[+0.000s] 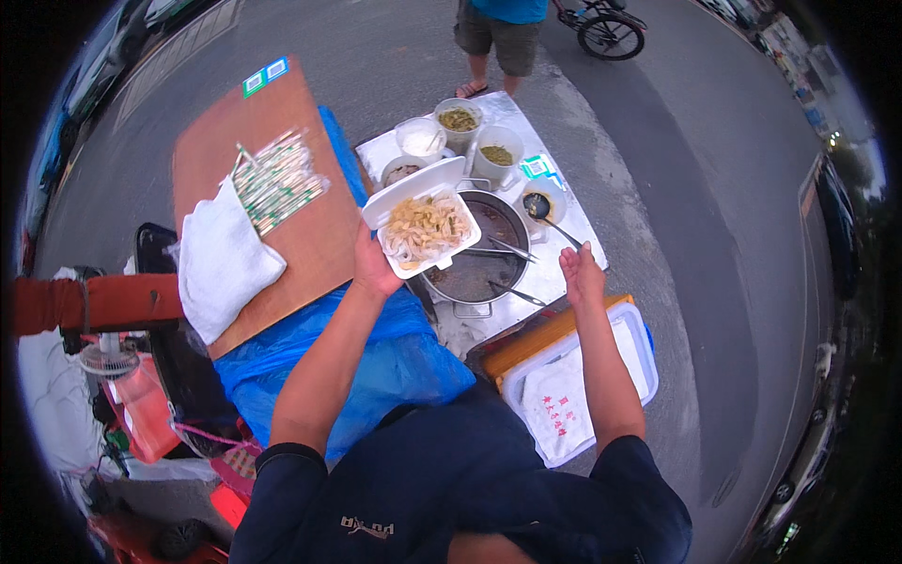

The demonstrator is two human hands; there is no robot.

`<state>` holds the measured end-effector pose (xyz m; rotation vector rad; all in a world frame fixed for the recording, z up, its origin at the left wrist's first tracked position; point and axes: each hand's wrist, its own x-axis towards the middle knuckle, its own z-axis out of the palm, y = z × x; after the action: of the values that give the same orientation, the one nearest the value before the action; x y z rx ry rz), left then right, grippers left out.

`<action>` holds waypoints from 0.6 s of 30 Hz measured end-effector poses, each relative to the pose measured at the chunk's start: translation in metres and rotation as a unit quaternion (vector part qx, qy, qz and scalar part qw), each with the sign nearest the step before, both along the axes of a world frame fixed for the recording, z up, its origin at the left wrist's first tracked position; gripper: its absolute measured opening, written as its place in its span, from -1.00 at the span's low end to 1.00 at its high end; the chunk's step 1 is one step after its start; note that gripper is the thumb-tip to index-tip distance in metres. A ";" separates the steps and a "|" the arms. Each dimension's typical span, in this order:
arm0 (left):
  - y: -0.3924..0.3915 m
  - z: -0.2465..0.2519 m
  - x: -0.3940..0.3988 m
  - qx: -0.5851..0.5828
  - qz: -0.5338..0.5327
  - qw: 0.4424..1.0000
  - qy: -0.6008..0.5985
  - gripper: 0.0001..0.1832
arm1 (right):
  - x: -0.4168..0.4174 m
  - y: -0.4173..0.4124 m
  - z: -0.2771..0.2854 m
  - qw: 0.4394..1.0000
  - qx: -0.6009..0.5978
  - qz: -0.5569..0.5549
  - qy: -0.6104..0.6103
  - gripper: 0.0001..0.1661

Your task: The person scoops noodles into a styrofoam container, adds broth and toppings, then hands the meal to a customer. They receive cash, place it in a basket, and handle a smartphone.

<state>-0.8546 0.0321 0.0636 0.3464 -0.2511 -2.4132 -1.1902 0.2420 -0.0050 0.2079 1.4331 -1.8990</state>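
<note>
My left hand (377, 264) holds a white foam clamshell box (417, 187) from its left side, with the lid raised. Pale flat noodles (426, 225) with a yellowish sauce fill it. Between the fingers of my right hand (583, 276) is the handle end of a black ladle (537, 205). The ladle's bowl rests in a translucent plastic container (559, 204). Partly hidden under the foam box, a round metal pot (523, 224) contains dark liquid and several utensils, including metal tongs (513, 248) and another handled tool (518, 292).
Plastic tubs of chopped greens (458, 118) and white seasoning (421, 137) crowd the metal tabletop (581, 257). At left, wrapped chopsticks (278, 183) and a white towel (225, 261) lie on a wooden board (328, 247). A cloth-covered bin (564, 402) stands right. A person (497, 42) stands opposite.
</note>
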 end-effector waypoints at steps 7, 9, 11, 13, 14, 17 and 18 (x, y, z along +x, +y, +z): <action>-0.004 -0.013 0.062 -0.019 0.031 0.998 -0.057 -0.27 | 0.154 -0.050 0.052 0.940 -0.067 0.278 -0.184 -0.51; -0.007 -0.022 0.079 -0.004 0.056 0.996 -0.063 -0.29 | 0.206 -0.071 0.086 0.918 -0.074 0.336 -0.199 -0.35; -0.004 -0.016 0.095 0.009 0.067 0.995 -0.072 -0.30 | 0.246 -0.094 0.100 0.909 -0.067 0.360 -0.196 -0.32; -0.008 -0.016 0.113 0.012 0.080 0.994 -0.075 -0.30 | 0.276 -0.117 0.101 0.908 -0.065 0.370 -0.184 -0.36; -0.010 -0.015 0.124 0.013 0.087 0.993 -0.078 -0.30 | 0.288 -0.126 0.091 0.913 -0.069 0.367 -0.166 -0.40; -0.023 -0.021 0.151 0.010 0.096 0.992 -0.078 -0.30 | 0.318 -0.143 0.063 0.926 -0.071 0.354 -0.111 -0.53; -0.028 -0.025 0.157 0.005 0.102 0.991 -0.086 -0.29 | 0.326 -0.147 0.062 0.930 -0.067 0.348 -0.094 -0.58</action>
<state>-0.6974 0.0042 0.0391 0.5594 -0.2666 -2.1859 -0.8643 0.0954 0.0570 -0.1668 1.0482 -1.3366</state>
